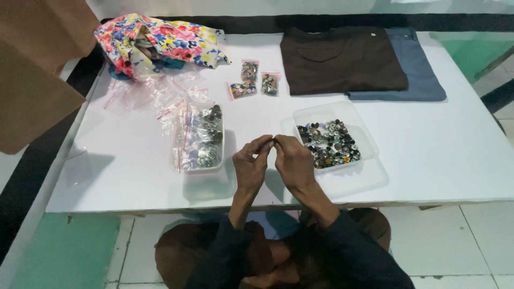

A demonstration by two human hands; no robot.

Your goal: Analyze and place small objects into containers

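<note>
I see my left hand [250, 163] and right hand [293, 160] meeting fingertip to fingertip above the white table [439, 160], pinching something too small to identify (possibly a button). A clear tray of mixed buttons [329, 143] sits just right; another tray with small bags [199, 140] lies left.

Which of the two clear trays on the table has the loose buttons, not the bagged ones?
The clear tray beside the right hand holds loose buttons; the other tray, beside the left hand, holds buttons packed in small plastic bags.
</note>
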